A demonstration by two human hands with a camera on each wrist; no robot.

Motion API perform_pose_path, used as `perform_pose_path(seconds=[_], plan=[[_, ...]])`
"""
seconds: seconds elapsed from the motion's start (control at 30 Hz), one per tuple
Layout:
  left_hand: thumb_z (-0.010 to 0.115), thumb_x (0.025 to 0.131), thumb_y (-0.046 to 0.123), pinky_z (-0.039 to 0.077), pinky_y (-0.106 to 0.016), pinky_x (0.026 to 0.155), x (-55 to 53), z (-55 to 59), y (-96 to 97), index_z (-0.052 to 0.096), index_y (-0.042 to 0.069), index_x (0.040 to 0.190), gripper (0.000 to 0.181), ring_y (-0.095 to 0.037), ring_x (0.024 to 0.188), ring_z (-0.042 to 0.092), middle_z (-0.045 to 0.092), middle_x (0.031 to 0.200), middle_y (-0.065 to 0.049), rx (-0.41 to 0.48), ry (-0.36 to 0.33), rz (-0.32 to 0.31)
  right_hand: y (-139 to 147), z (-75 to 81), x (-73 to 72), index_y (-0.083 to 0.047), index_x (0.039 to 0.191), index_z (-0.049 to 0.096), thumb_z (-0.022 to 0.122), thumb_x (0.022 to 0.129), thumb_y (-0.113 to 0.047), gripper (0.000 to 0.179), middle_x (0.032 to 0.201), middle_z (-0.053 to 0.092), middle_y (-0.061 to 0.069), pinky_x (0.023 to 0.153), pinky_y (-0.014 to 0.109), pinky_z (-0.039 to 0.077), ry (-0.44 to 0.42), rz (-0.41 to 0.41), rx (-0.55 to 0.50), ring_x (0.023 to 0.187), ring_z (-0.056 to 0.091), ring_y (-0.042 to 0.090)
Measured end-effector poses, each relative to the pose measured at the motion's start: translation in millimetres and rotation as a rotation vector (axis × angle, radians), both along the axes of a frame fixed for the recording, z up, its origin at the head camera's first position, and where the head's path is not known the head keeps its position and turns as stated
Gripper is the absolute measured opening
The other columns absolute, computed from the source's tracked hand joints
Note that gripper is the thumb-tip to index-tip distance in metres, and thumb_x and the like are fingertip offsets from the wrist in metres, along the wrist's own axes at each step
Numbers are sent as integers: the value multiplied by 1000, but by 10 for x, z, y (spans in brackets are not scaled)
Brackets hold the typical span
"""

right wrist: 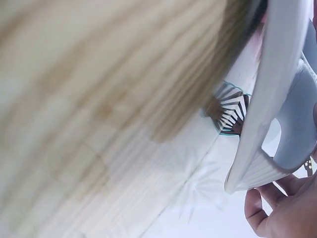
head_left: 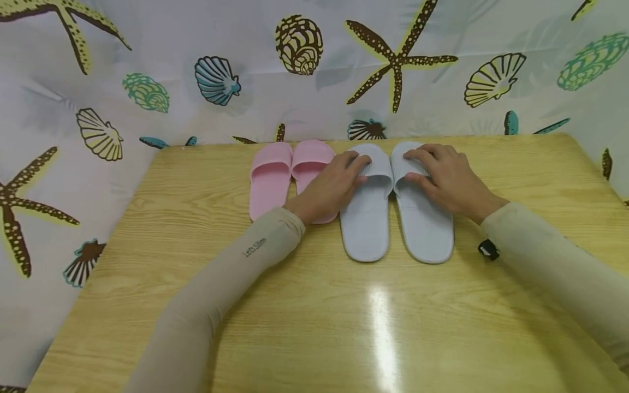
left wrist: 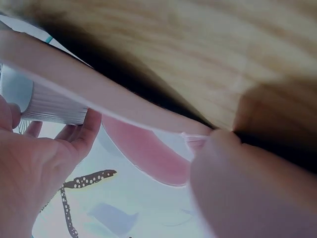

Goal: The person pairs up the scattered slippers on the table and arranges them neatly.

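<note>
A pair of light grey-blue slippers lies side by side on the wooden table, toes toward the back. My left hand (head_left: 334,183) bends over the ribbed strap of the left grey slipper (head_left: 365,234), gripping it with thumb and fingers. On the right grey slipper (head_left: 427,234), my right hand (head_left: 449,180) holds the strap, thumb by the foot opening and fingers toward the toe. The left wrist view shows fingers against the ribbed strap (left wrist: 57,106). In the right wrist view, fingertips touch the strap's edge (right wrist: 257,171).
A pair of pink slippers (head_left: 270,188) stands just left of the grey pair, partly covered by my left forearm. Behind the wooden table (head_left: 304,322) hangs a white cloth (head_left: 265,101) printed with shells and starfish. A small black object (head_left: 488,249) shows under the right sleeve.
</note>
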State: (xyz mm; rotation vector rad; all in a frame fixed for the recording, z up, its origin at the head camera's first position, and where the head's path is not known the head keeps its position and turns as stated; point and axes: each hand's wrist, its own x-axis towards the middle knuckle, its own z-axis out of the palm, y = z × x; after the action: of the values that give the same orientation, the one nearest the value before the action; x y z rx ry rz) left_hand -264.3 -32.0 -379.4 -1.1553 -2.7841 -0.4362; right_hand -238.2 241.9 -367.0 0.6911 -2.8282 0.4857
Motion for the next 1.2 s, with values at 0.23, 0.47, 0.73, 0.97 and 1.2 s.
perform_pose_path(seconds=[0.23,0.47,0.73,0.97,1.2], plan=[[38,108,33,37,-40,115,-48,-24,52,39,15,145,42,-31,132,48,45,143,-17,25,11,5,21,-8,-34,-17,141,48,49,104,-41,44,143,45,22,94,63,31,-45,-17,0,131,40,48],[41,107,29,39,-39,112,-108,0,108,41,12,143,40,-30,126,51,47,140,-17,26,56,-23,57,19,-54,-17,142,47,47,104,-42,45,144,44,23,95,63,30,-54,-25,17,134,38,47],[42,107,29,43,-39,106,-216,34,134,42,10,144,41,-28,120,55,50,136,-17,0,50,-28,81,-16,-143,-17,142,46,43,105,-44,45,143,43,22,95,61,30,-30,-8,17,132,38,46],[40,107,31,46,-40,103,-316,58,166,40,13,145,42,-28,119,54,49,135,-17,-32,14,-2,93,-16,-261,-16,141,46,43,106,-42,44,143,43,23,95,62,30,-32,-5,31,132,38,47],[37,108,33,46,-42,104,-444,130,218,35,15,148,44,-29,122,53,45,139,-17,-129,-94,26,93,-37,-371,-15,142,44,42,106,-43,46,142,43,25,101,66,29,-86,-6,37,134,37,49]])
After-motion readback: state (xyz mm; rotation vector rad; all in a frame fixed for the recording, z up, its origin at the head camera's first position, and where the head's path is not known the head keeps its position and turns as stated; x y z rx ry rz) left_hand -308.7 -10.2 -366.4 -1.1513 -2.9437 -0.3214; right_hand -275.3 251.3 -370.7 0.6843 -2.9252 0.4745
